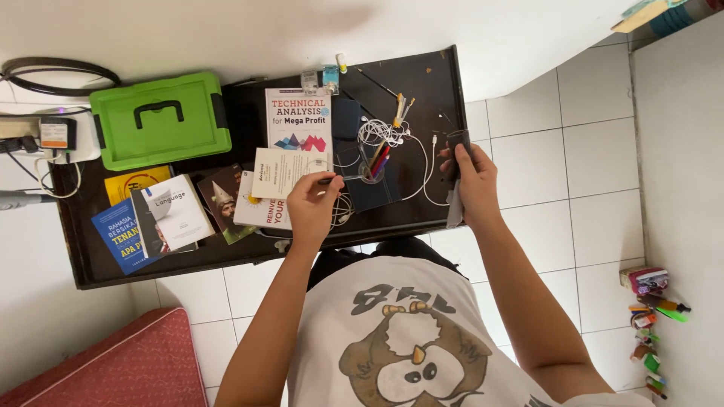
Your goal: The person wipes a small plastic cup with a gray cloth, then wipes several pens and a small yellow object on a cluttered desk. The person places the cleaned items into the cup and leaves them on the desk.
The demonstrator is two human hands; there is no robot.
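- Head view: the person stands at a low dark table point(422, 83), and the camera looks straight down on both bare arms.
- The left hand point(311, 205) is over the near middle of the table. Its fingers are pressed together on a thin dark pen point(337, 179), which lies almost level and points right.
- The tip of the pen is just at the rim of a clear pen cup point(372, 172). The cup holds some red and dark pens and stands on a dark blue notebook point(369, 192).
- The right hand point(473, 181) is near the right edge of the table. It is closed around a small dark object point(457, 143), which stands upright in the grip; I cannot tell what kind of object it is. A light strip hangs below this hand, at the table edge.
- Between the two hands lies a tangle of white cables point(388, 134), partly touching the cup.
- Just left of the left hand there is a white paper sheet point(290, 172) on top of a white book point(298, 117), with more books point(162, 215) spread farther left.
- A green plastic case point(160, 119) with a black handle is at the far left of the table.
- On the tiled floor point(558, 151), near left, is a red mattress point(128, 362); at the right wall lies a row of small colourful items point(652, 324).
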